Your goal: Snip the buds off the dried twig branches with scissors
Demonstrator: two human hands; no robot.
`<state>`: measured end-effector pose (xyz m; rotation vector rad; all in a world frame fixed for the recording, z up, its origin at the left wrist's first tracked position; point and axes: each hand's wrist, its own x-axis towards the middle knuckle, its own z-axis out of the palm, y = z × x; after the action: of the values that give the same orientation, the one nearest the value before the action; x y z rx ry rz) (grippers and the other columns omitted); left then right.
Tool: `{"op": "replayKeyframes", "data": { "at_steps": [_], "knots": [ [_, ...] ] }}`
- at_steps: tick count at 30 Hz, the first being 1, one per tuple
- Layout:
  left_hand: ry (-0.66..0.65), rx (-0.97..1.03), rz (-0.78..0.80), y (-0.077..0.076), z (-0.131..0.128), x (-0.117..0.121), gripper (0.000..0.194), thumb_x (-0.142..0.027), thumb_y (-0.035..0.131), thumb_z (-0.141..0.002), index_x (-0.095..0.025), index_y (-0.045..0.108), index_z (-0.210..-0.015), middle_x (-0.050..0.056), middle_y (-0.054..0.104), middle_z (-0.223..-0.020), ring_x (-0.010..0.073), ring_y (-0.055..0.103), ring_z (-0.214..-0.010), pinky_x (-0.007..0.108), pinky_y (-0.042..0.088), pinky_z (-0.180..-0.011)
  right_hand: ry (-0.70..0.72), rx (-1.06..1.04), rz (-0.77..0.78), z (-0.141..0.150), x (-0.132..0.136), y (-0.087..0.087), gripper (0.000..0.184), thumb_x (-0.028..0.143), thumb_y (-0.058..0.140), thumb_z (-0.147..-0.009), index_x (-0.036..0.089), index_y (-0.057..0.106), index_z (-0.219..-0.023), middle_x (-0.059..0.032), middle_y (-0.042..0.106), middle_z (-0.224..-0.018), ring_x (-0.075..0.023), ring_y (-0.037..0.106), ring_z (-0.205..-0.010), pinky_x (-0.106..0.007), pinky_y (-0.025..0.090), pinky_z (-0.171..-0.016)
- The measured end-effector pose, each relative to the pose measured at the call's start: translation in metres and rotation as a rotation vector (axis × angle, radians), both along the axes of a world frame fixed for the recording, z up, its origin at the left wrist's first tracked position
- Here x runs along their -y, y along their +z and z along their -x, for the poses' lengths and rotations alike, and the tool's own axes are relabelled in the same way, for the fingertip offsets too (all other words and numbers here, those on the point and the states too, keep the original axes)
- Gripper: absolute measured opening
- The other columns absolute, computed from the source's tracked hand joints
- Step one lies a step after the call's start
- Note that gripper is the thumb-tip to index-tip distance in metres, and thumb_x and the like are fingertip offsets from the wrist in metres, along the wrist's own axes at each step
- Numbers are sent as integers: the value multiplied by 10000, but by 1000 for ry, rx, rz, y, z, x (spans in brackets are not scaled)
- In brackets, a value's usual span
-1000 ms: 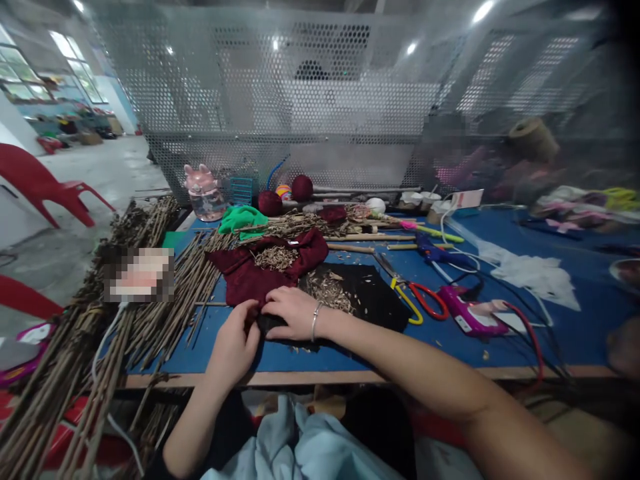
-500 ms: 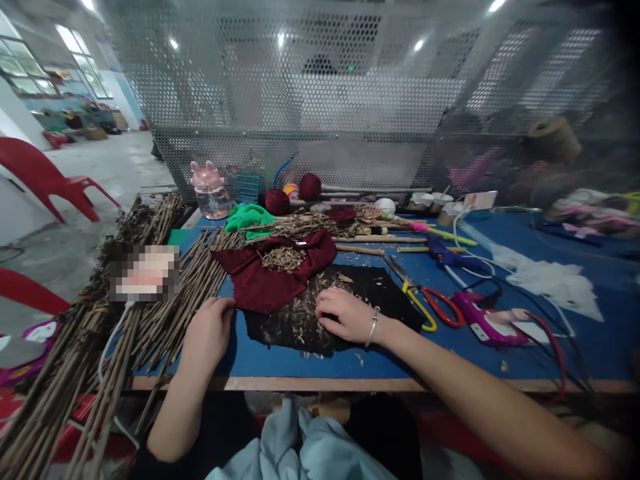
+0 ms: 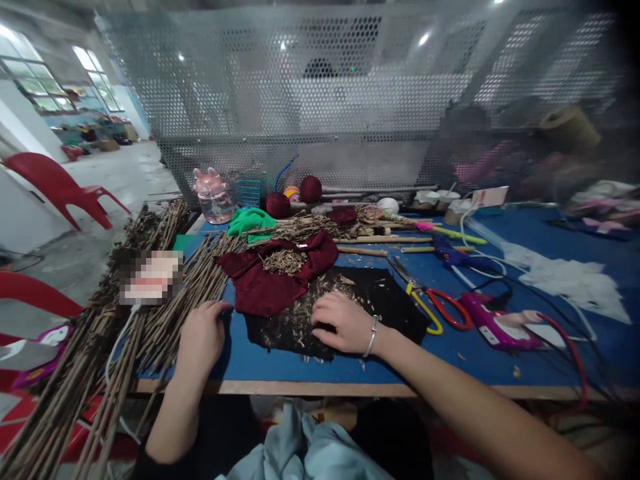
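Note:
My right hand rests on a black cloth, fingers loosely bent with a gap above the thumb. Small pale-brown dried chips are scattered over that cloth, around and under the fingers. To the left, on the blue tabletop, lies my left hand, fingers slightly curved, nothing visible in them. It is beside the ends of a pile of thin dry stalks. Behind and between the hands a dark red cloth overlaps the black one and carries a heap of similar dried bits.
Scissors with red and yellow handles, a blue glue gun and a purple power strip with cables lie right. A pink-lidded bottle, green cloth and dark red balls stand behind, before a perforated metal screen.
My hands have moved apart from the black cloth's near left edge, left hand leftward, right hand rightward. The cloth, folded or gathered under them before, now lies flat. The view shifted slightly.

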<state>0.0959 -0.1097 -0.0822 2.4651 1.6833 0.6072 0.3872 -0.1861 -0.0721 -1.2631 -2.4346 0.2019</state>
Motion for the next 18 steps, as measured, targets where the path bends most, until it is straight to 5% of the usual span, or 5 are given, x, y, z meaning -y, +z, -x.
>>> {"op": "replayKeyframes", "data": {
  "at_steps": [4, 7, 11, 18],
  "knots": [
    [20, 46, -47, 5, -14, 13, 287, -100, 409, -718, -173, 634, -881, 97, 597, -1119, 234, 539, -1046, 385, 396, -947, 19, 139, -27, 16, 2, 2, 225, 392, 565, -744, 184, 601, -824, -57, 557, -867, -181, 448, -813, -340, 279, -760],
    [-64, 197, -149, 12, -46, 39, 256, -131, 439, -735, -169, 614, -918, 111, 562, -1156, 242, 484, -1114, 405, 366, -979, -5, 230, -18, 18, 2, 4, 147, 311, 533, -750, 180, 591, -785, -52, 539, -818, -179, 420, -782, -329, 271, -730],
    [-505, 260, 117, 8, -88, 62, 259, -128, 411, -787, -190, 605, -948, 80, 613, -981, 174, 560, -925, 304, 464, -832, -133, 246, -32, -2, 5, 6, 68, 209, 512, -734, 171, 569, -727, -53, 524, -819, -180, 411, -803, -320, 274, -737],
    [-575, 300, 224, -8, -92, 59, 219, -153, 416, -811, -192, 606, -914, 79, 591, -932, 177, 551, -890, 325, 456, -824, -401, 36, 29, -51, -17, 1, 134, 215, 438, -823, 164, 558, -854, -60, 539, -867, -176, 460, -838, -299, 334, -755]
  ]
}}
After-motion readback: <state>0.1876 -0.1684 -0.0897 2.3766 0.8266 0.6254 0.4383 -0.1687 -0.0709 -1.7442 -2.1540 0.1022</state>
